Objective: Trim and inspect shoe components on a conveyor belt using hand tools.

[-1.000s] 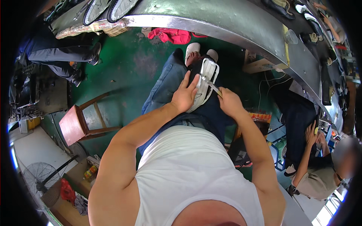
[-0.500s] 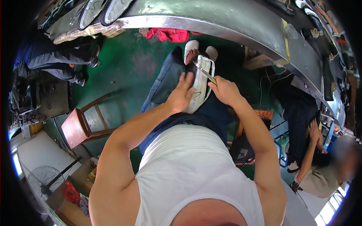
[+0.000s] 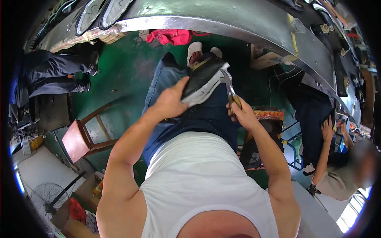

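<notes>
A black shoe upper (image 3: 203, 76) with a whitish underside edge lies tilted across my lap, toe end pointing up and right. My left hand (image 3: 171, 97) grips its near left end, fingers over the dark side and thumb at the white edge. In my right hand (image 3: 243, 113) is a pair of lasting pincers (image 3: 229, 85) with a metal head and brownish handles. The pincers' jaws meet the pale edge at the shoe's right side; whether they pinch it I cannot tell. My palm hides part of the handles.
A metal-topped workbench (image 3: 190, 22) curves across the far side, with shoe soles (image 3: 115, 14) at its left. A wooden stool (image 3: 81, 139) stands to my left, near a fan (image 3: 49, 198). Another person (image 3: 337, 178) sits at the right; another's legs (image 3: 63, 67) show far left.
The shoe has turned over from its white underside to its black side, now slanting right. My left hand has moved down and left to its end, the pincers to its right edge.
</notes>
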A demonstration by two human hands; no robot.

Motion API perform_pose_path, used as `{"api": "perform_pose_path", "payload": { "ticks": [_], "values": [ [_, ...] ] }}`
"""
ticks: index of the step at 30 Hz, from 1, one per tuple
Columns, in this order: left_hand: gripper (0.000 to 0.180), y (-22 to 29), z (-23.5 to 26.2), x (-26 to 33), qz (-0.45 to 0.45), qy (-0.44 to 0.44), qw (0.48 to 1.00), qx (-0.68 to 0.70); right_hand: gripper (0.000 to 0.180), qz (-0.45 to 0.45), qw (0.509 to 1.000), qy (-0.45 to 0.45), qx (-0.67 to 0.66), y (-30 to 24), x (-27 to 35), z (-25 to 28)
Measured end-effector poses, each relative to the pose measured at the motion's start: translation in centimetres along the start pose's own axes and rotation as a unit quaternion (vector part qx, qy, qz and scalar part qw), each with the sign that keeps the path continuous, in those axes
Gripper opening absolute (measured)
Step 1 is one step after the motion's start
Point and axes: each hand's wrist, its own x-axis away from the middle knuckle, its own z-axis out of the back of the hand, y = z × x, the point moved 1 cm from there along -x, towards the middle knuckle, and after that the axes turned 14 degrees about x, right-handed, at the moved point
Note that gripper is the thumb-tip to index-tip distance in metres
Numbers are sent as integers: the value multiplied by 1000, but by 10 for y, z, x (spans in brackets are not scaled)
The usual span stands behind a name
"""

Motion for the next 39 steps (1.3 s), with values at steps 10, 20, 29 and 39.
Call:
{"api": "perform_pose_path", "payload": {
  "ticks": [10, 20, 29, 39],
  "values": [
    [46, 88, 56, -71, -130, 116, 960, 219, 34, -23, 989, 67, -132, -13, 10, -1],
    [31, -34, -31, -16, 57, 33, 992, 111, 25, 20, 953, -82, 292, -49, 2, 6],
    [31, -9, -49, -6, -107, 185, 977, 9, 29, -10, 819, -217, 532, -114, -32, 17],
    [61, -60, -66, -40, 108, -43, 726, 678, 31, -6, 936, -47, 349, -28, -25, -49]
  ]
}}
